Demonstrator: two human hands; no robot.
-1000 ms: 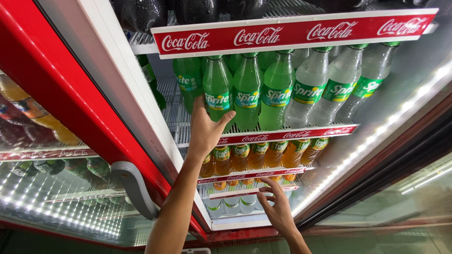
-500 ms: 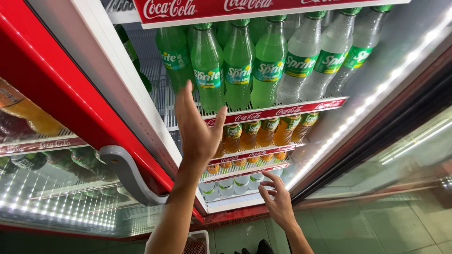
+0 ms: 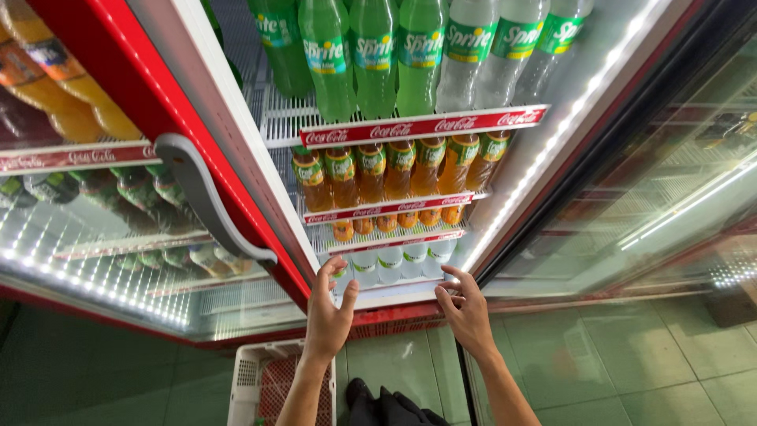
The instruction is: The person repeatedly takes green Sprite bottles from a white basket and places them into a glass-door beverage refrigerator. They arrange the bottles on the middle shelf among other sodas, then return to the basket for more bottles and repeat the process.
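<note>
Both hands were empty: left hand (image 3: 328, 309) and right hand (image 3: 467, 312), fingers spread, hovered at the cooler's bottom shelf (image 3: 394, 296) near clear bottles (image 3: 390, 264), between grasps.

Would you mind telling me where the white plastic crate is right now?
In the head view, the white plastic crate sits on the green floor at bottom centre-left, directly below the left hand and the red cooler door.

green soda bottles (image 3: 371, 55) on upper shelf, grey door handle (image 3: 206, 201), white crate (image 3: 260, 383) on green floor (image 3: 631, 363)
</note>
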